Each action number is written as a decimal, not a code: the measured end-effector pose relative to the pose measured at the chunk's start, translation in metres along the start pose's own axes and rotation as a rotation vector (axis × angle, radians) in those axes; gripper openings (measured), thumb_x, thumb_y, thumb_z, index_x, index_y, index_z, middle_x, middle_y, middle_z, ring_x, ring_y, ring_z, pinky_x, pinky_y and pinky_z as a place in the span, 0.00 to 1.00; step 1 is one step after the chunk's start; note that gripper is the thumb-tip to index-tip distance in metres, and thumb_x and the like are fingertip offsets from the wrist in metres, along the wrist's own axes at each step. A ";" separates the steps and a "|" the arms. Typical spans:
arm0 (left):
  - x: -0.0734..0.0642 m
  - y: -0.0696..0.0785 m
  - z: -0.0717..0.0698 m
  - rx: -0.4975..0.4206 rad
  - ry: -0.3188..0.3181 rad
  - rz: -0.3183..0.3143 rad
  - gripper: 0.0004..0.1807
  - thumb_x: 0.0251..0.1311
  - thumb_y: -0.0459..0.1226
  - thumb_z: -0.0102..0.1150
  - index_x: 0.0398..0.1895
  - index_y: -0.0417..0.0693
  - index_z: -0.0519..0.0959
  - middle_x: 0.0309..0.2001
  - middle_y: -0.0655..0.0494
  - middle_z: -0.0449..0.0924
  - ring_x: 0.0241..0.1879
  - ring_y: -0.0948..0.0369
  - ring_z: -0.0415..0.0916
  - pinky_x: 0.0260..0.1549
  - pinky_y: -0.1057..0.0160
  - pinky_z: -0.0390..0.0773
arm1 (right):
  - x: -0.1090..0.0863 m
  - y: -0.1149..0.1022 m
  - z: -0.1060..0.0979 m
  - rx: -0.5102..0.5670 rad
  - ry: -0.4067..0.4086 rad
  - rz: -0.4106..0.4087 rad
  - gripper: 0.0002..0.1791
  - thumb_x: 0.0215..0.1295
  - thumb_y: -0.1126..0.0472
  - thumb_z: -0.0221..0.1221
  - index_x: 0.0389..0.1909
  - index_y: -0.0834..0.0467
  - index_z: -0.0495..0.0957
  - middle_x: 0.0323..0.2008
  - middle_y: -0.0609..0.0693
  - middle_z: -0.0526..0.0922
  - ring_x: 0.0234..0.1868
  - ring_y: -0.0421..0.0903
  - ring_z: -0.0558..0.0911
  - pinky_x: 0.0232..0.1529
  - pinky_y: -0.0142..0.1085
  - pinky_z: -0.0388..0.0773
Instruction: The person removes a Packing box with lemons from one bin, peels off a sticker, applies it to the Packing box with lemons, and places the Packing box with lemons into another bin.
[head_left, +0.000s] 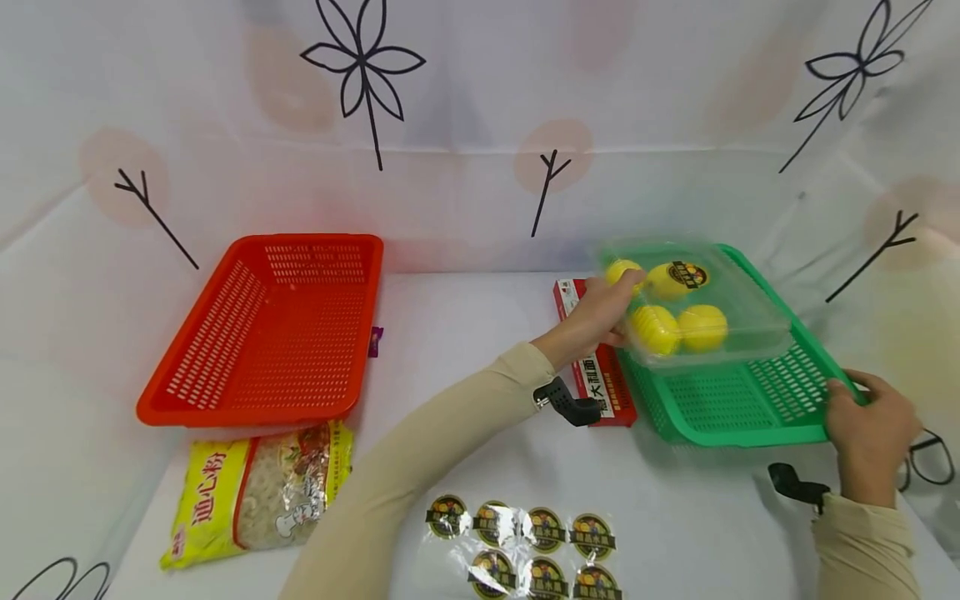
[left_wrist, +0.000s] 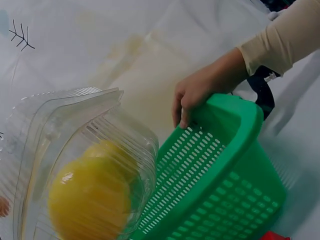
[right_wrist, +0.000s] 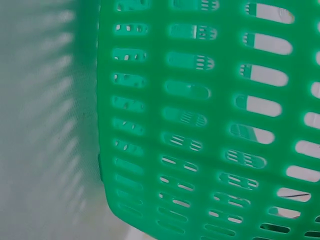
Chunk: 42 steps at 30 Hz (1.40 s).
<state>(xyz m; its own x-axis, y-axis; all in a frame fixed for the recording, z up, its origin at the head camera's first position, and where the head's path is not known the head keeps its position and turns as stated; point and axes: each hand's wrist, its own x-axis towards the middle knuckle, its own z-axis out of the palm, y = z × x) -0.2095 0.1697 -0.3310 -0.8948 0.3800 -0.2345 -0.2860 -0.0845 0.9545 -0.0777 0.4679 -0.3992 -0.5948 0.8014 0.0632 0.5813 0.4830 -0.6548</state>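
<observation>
My left hand (head_left: 596,321) grips the left edge of a clear plastic clamshell box (head_left: 750,321) that holds several yellow fruits (head_left: 702,327), lemon-like in colour. A round black-and-gold sticker (head_left: 687,275) is on its lid. The box overlaps the back part of a green perforated basket (head_left: 750,437) in the head view. In the left wrist view the box (left_wrist: 105,112) is tilted beside the basket (left_wrist: 240,145). My right hand (head_left: 873,425) holds the basket's rim at the front right corner. The basket's perforated wall (right_wrist: 155,110) fills most of the right wrist view.
Left of the green basket lies a red-and-white carton (head_left: 618,396), partly hidden. A red basket (head_left: 255,417) stands at the left, with a small purple packet (head_left: 376,342) beside it. In front are a yellow pasta bag (head_left: 262,492) and a sheet of round stickers (head_left: 545,530).
</observation>
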 end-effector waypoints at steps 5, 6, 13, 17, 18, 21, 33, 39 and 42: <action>0.005 0.003 0.011 -0.012 0.024 -0.038 0.47 0.69 0.56 0.60 0.82 0.46 0.50 0.62 0.48 0.65 0.13 0.53 0.67 0.18 0.61 0.81 | -0.001 0.001 -0.001 0.010 -0.002 0.001 0.29 0.82 0.53 0.43 0.77 0.62 0.65 0.64 0.73 0.73 0.61 0.67 0.69 0.29 0.34 0.68; 0.006 0.004 0.013 -0.019 0.028 -0.038 0.48 0.69 0.55 0.60 0.83 0.51 0.48 0.66 0.48 0.64 0.12 0.53 0.68 0.17 0.60 0.81 | -0.001 0.002 -0.001 0.005 -0.001 -0.002 0.29 0.82 0.53 0.43 0.77 0.62 0.65 0.64 0.73 0.73 0.57 0.66 0.71 0.26 0.32 0.68; 0.012 0.007 0.034 0.026 0.070 -0.077 0.52 0.69 0.57 0.60 0.85 0.49 0.44 0.72 0.48 0.64 0.17 0.53 0.71 0.23 0.59 0.82 | 0.002 -0.003 -0.002 -0.010 -0.009 0.006 0.29 0.82 0.52 0.42 0.77 0.61 0.65 0.65 0.72 0.73 0.49 0.61 0.74 0.24 0.33 0.62; 0.015 0.007 0.046 0.082 0.085 -0.095 0.51 0.69 0.59 0.58 0.85 0.49 0.45 0.73 0.51 0.65 0.36 0.50 0.81 0.33 0.56 0.86 | 0.002 -0.007 -0.003 -0.008 -0.004 0.006 0.30 0.83 0.52 0.42 0.77 0.62 0.64 0.66 0.73 0.71 0.62 0.65 0.70 0.29 0.36 0.62; 0.016 0.006 0.048 0.090 0.087 -0.102 0.51 0.70 0.59 0.57 0.85 0.49 0.45 0.73 0.52 0.65 0.41 0.50 0.82 0.36 0.54 0.86 | 0.002 -0.007 -0.003 -0.003 -0.004 0.009 0.30 0.83 0.52 0.41 0.78 0.62 0.64 0.67 0.73 0.70 0.69 0.67 0.64 0.31 0.37 0.61; 0.017 0.001 0.056 0.109 0.096 -0.130 0.49 0.71 0.59 0.56 0.85 0.52 0.45 0.74 0.54 0.64 0.57 0.49 0.78 0.43 0.49 0.85 | 0.002 -0.007 -0.002 0.001 0.004 0.010 0.30 0.83 0.52 0.42 0.77 0.62 0.64 0.67 0.73 0.70 0.71 0.67 0.61 0.32 0.38 0.61; 0.019 -0.018 0.069 0.201 0.086 -0.186 0.49 0.72 0.59 0.56 0.86 0.58 0.42 0.68 0.54 0.72 0.49 0.48 0.82 0.49 0.48 0.83 | 0.005 -0.002 -0.005 0.032 -0.099 -0.013 0.31 0.81 0.50 0.44 0.78 0.61 0.64 0.65 0.72 0.72 0.65 0.67 0.65 0.27 0.35 0.66; 0.019 -0.018 0.072 0.294 0.057 -0.177 0.49 0.74 0.58 0.53 0.86 0.58 0.38 0.22 0.57 0.76 0.10 0.60 0.50 0.12 0.61 0.60 | 0.005 -0.002 -0.004 0.028 -0.080 0.005 0.31 0.82 0.51 0.43 0.78 0.62 0.63 0.66 0.73 0.70 0.73 0.67 0.57 0.27 0.36 0.64; 0.018 -0.019 0.073 0.307 0.035 -0.174 0.48 0.75 0.57 0.52 0.86 0.56 0.36 0.12 0.56 0.60 0.10 0.61 0.42 0.10 0.61 0.51 | 0.004 -0.002 -0.002 0.014 -0.061 0.009 0.30 0.82 0.51 0.43 0.78 0.62 0.64 0.65 0.73 0.70 0.72 0.67 0.58 0.25 0.35 0.64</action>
<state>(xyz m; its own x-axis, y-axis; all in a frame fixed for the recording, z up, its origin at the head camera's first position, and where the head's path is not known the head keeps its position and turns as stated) -0.1955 0.2451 -0.3399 -0.8546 0.3317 -0.3995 -0.3234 0.2619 0.9093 -0.0799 0.4708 -0.3959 -0.6224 0.7826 0.0116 0.5791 0.4705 -0.6658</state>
